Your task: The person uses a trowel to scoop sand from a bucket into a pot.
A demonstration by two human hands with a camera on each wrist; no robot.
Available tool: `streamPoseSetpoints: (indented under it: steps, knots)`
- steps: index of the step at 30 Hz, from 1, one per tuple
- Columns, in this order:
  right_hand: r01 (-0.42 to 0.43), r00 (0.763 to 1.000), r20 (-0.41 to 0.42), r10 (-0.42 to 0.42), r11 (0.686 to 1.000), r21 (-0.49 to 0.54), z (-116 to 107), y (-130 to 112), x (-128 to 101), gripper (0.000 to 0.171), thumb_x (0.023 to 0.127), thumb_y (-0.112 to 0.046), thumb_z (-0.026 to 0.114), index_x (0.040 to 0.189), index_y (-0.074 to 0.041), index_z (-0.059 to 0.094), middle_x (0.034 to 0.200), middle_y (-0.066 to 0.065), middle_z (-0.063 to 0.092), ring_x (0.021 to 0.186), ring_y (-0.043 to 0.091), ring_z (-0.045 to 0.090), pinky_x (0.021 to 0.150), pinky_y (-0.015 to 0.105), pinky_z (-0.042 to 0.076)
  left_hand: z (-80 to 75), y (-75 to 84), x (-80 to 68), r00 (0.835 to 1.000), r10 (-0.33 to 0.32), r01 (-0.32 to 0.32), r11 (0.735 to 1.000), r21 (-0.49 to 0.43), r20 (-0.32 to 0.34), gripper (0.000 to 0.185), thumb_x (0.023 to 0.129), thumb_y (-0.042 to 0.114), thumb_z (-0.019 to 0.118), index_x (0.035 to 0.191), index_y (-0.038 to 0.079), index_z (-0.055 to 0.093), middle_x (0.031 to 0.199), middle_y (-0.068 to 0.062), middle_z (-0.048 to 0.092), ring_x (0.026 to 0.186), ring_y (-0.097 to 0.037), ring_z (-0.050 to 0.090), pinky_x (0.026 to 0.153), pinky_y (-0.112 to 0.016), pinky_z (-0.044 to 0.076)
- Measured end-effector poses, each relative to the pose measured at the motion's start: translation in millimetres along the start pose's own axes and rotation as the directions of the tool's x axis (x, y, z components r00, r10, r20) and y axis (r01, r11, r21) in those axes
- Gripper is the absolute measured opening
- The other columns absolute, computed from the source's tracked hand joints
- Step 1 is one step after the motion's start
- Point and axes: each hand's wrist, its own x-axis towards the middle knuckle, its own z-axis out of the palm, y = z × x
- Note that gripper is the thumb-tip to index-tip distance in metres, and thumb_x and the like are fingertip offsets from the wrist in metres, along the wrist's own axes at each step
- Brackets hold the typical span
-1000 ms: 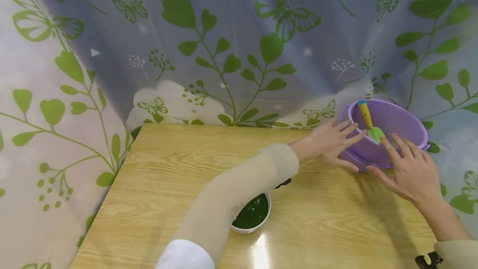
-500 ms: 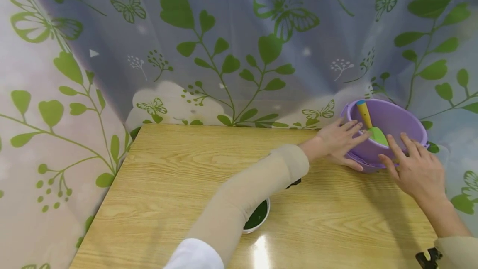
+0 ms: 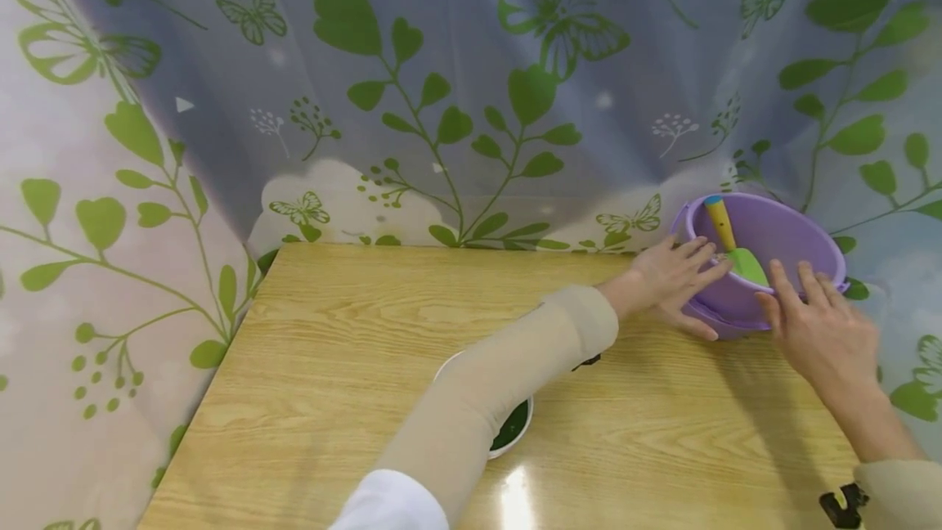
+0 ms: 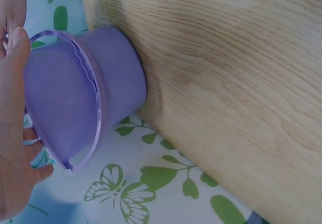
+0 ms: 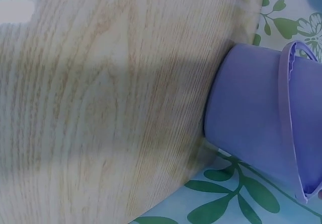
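A bucket [image 3: 765, 268] stands at the far right corner of the worktop [image 3: 353, 350], with a small shovel [image 3: 732, 248] leaning inside it. The left hand [image 3: 673, 276] lies against the bucket's left side, the right hand [image 3: 824, 334] against its near side. A bowl [image 3: 508, 432] sits near the front, under the left forearm. A curtain [image 3: 456, 88] hangs behind the worktop

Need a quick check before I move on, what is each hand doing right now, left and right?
Left hand: open, straight fingers pressed against the purple bucket's left side.
Right hand: open, fingers resting on the bucket's near rim; nothing held.
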Motion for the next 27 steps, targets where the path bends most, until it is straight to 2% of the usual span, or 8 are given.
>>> streamPoseSetpoints:
  steps: [6,9,12,19,27]
  knots:
    - [-0.064,0.993,0.095,0.065,0.998,-0.014,-3.5,0.0,-0.2,0.057,0.111,-0.031,0.052,0.165,-0.021,0.037,0.152,0.029,0.054,0.129,0.056,0.060,0.089,0.070,0.056,-2.3,1.1,2.8,1.000,-0.001,0.001,1.000,0.027,-0.008,0.115,0.085,0.100,0.015,0.170,0.027,-0.011,0.180,0.001,0.009,0.168,-0.019,0.010,0.139,-0.045,0.012]
    - [-0.042,0.998,0.052,0.042,0.999,-0.003,-3.2,-1.3,0.3,0.055,0.110,-0.032,0.053,0.162,-0.018,0.043,0.150,0.029,0.057,0.127,0.055,0.062,0.097,0.068,0.055,-3.1,0.8,3.6,1.000,-0.003,0.003,1.000,0.015,-0.010,0.113,0.084,0.100,0.015,0.171,0.029,-0.004,0.179,0.003,0.012,0.167,-0.017,0.014,0.139,-0.046,0.010]
    - [-0.013,1.000,-0.003,0.013,1.000,0.022,-1.0,-2.9,1.5,0.051,0.111,-0.036,0.049,0.158,-0.015,0.049,0.146,0.031,0.060,0.125,0.055,0.063,0.102,0.067,0.053,-3.6,-0.3,4.2,1.000,-0.006,0.006,1.000,-0.011,-0.010,0.112,0.085,0.100,0.019,0.170,0.030,0.002,0.178,0.004,0.015,0.166,-0.016,0.017,0.139,-0.044,0.012]
    - [0.025,0.998,-0.067,-0.021,0.998,0.062,3.5,-3.0,4.5,0.060,0.115,-0.048,0.033,0.149,-0.005,0.057,0.140,0.036,0.062,0.118,0.057,0.064,0.094,0.069,0.055,-4.2,-2.3,4.4,1.000,-0.001,0.001,1.000,-0.020,-0.018,0.112,0.083,0.101,0.020,0.169,0.031,0.006,0.177,0.004,0.019,0.165,-0.015,0.020,0.138,-0.042,0.015]
    - [0.061,0.992,-0.114,-0.054,0.997,0.055,5.3,-2.8,6.6,0.073,0.114,-0.056,0.021,0.146,-0.003,0.059,0.136,0.036,0.064,0.112,0.057,0.066,0.087,0.069,0.057,-4.8,-3.8,4.1,1.000,0.018,-0.018,1.000,-0.012,-0.016,0.112,0.083,0.101,0.020,0.169,0.030,0.008,0.177,0.003,0.019,0.163,-0.014,0.024,0.137,-0.041,0.019]
